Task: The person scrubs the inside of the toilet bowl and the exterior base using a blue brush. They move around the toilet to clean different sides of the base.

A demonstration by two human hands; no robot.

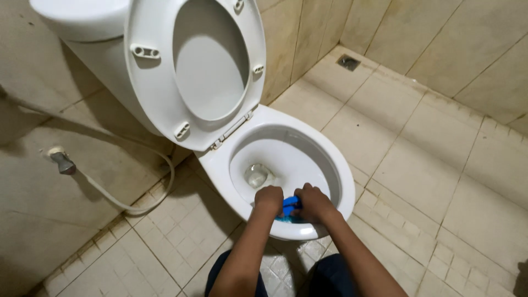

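Gripping a small blue cloth [290, 207] together, left hand [269, 200] and right hand [313, 202] both closed on it, at the near rim of the white ceramic toilet bowl [335, 165], seat raised behind.

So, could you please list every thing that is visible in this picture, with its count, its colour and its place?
toilet bowl: one, white, middle of the view, on the tiled floor
seat and lid: one set, white, raised upright against the tank
tank: one, white, top left, partly out of view
hose: one, pale, curving along the left wall beside the toilet
wall valve: one, grey metal, left wall
floor drain: one, dark grey, far corner of the floor
floor tiles: many, beige, right and below
blue thing: one, blue, at the near rim of the bowl, kind unclear
left hand: closed on the blue thing
right hand: closed on the blue thing
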